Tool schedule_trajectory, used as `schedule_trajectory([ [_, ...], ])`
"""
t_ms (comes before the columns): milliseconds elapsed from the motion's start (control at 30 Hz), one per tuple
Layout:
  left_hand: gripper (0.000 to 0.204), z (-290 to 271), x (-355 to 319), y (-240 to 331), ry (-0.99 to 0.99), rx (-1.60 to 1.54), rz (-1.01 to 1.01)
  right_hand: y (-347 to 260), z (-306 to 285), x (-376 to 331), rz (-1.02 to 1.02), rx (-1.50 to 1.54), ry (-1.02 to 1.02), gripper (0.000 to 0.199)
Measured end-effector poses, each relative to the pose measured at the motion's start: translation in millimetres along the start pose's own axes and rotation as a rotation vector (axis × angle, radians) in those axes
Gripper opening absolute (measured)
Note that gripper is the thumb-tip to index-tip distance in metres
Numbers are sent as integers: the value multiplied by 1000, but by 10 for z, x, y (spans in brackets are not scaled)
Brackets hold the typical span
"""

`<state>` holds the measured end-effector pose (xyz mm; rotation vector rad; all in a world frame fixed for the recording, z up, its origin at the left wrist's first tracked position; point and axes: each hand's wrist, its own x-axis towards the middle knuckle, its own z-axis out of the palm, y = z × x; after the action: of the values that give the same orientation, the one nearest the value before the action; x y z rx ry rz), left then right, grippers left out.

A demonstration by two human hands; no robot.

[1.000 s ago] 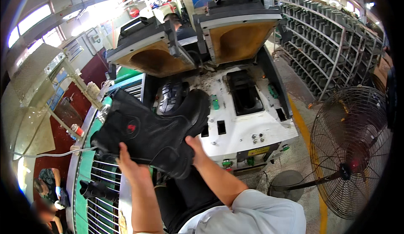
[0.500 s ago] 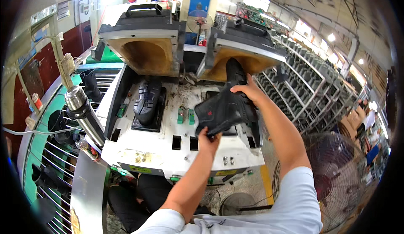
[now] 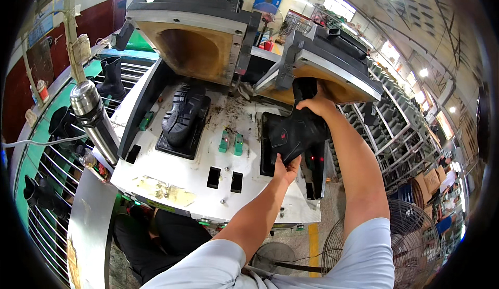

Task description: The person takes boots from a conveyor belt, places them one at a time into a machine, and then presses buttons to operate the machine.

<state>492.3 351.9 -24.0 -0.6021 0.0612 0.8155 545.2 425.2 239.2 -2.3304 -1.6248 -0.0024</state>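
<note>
While our left fingers (image 3: 287, 168) curl closed on the shaft's lower edge, our right fingers (image 3: 317, 104) clasp the foot end, partly hidden behind it, so we hold one black boot (image 3: 302, 128) between them. Just beyond our left fingers lies a black recessed plate (image 3: 267, 156); we cannot tell whether the boot touches it. Left of our fingers we see green switches (image 3: 238, 144), then a second boot (image 3: 179, 116), its treaded sole showing, and a steel flask (image 3: 99, 120).
</note>
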Motion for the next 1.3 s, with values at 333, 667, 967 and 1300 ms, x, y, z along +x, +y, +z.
schedule_trajectory([
  [333, 54, -479, -428, 192, 99, 691, -235, 254, 509, 77, 81, -5, -74, 126],
  [667, 14, -264, -1936, 867, -255, 2182, 461, 119, 1020, -144, 253, 16, -301, 127],
  [967, 12, -220, -1935, 894, -324, 2175, 424, 109, 1516, -128, 351, -7, -384, 127],
  [1300, 13, -255, -1910, 951, -388, 2169, 515, 72, 1393, -739, 124, -100, -354, 103],
])
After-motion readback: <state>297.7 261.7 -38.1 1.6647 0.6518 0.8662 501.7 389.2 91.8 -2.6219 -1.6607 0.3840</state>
